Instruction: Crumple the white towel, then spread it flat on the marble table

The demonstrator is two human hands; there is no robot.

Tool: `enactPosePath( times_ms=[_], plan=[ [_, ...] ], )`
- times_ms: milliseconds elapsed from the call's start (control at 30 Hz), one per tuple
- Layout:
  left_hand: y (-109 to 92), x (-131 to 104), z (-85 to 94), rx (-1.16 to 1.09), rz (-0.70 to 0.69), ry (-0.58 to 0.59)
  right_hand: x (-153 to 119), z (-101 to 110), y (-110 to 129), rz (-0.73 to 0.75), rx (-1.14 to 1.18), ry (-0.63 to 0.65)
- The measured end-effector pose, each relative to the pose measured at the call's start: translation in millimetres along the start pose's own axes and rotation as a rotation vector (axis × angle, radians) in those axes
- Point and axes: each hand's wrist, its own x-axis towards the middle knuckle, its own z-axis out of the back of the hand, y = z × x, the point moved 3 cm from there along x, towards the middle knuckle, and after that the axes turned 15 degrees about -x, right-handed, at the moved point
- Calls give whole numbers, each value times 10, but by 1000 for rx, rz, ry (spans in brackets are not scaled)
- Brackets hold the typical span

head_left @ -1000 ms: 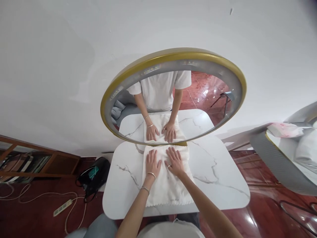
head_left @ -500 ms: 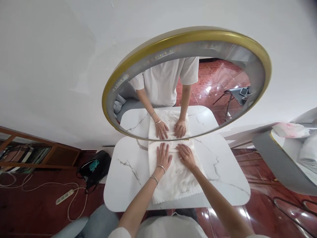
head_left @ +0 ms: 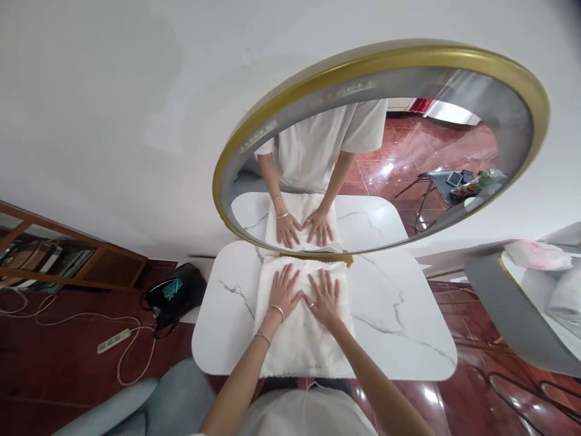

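Observation:
A white towel (head_left: 305,349) with a scalloped edge lies spread on the white marble-patterned table (head_left: 399,297). My left hand (head_left: 284,289) rests flat on its left part, fingers spread, with bracelets on the wrist. To the right, my right hand (head_left: 325,298) also presses flat on the cloth, fingers apart and a ring on one of them. The thumbs point toward each other with a small gap between them. Both hands and the towel show again in the round gold-rimmed mirror (head_left: 454,145) above the table's far edge.
On the floor to the left are a black bag (head_left: 175,295), a white power strip (head_left: 113,341) and its cable. A wooden shelf (head_left: 120,270) with books stands by the wall. At right is another table (head_left: 521,309) with white packages on it. A grey chair (head_left: 181,399) is at lower left.
Both hands have shifted left, and the right hand's fingers have spread out flat. The towel has moved left and lies straighter, its far edge now showing. The view has turned slightly.

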Motion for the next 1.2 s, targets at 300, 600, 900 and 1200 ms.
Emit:
enactPosePath(
  times_ms=[300,600,900,1200],
  plan=[
    [-38,-1454,300,34,36,-33,-96,-27,768,216,191,-104],
    [-721,-1295,-14,-88,-200,174,-397,74,-296,162,218,-223],
    [-1129,-1101,-208,-204,-211,192,-1540,379,-387,29,-41,22],
    [-858,-1207,-43,-176,-201,187,-1414,365,-125,56,-63,26]
  ],
)
